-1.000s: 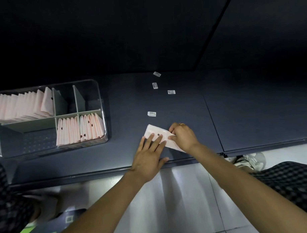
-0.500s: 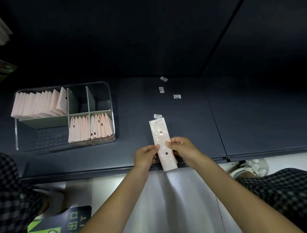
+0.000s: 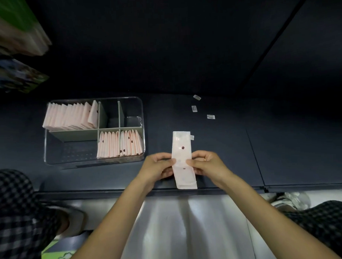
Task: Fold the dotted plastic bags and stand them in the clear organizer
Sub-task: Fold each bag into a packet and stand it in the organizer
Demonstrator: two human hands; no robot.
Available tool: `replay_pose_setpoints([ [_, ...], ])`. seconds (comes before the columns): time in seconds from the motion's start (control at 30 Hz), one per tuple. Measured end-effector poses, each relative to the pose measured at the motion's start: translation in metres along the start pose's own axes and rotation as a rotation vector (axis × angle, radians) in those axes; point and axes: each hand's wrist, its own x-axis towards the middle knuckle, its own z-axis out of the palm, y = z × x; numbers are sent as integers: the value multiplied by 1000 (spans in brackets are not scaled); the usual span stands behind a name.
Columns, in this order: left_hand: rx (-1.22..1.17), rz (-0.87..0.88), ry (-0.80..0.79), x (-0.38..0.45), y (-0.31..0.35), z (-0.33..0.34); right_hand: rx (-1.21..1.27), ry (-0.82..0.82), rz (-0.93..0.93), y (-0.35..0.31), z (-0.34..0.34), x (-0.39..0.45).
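While the clear organizer sits well left of the hands w/ folded bags standing in it, left hand pinches one long edge of the dotted bag, right hand the other. Bag hangs btwn them, just above table front edge. Looks thin, light, slippery, limp; best held at edges near the crease. Fingertips under the bag hidden; far tag illegible.

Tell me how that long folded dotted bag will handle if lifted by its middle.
The dotted bag is a thin, narrow plastic strip, so its ends would probably droop. It looks light, likely easy to nudge. The left hand and right hand pinch opposite edges, which suggests it may be slippery.
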Motion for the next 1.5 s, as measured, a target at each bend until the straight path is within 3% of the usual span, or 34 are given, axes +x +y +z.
replay_pose_setpoints([
  [0.13,-24,110,8,-3,10,-9,115,-9,-44,-9,15,-1],
  [0.3,226,464,128,-8,23,-21,422,-104,227,-18,36,4],
  [0.4,444,637,235,-6,28,-34,285,-170,273,-21,55,8],
  [0.53,529,701,284,0,32,-56,144,-78,170,-28,76,15],
  [0.63,906,804,409,9,31,-79,114,21,97,-38,83,24],
  [0.73,1430,827,322,16,34,-93,118,56,54,-43,87,34],
  [0.93,2109,787,-103,32,49,-122,-33,72,19,-45,104,54],
  [1.03,2136,811,-124,37,51,-129,-254,115,-47,-45,113,61],
  [1.17,2047,841,-42,39,45,-131,-848,233,-282,-44,122,67],
  [1.27,2025,824,-11,38,45,-130,-1147,308,-389,-45,140,69],
  [1.4,1941,873,53,33,44,-129,-1399,351,-403,-40,158,73],
  [1.5,1850,928,102,29,41,-129,-1411,339,-384,-38,158,72],
])
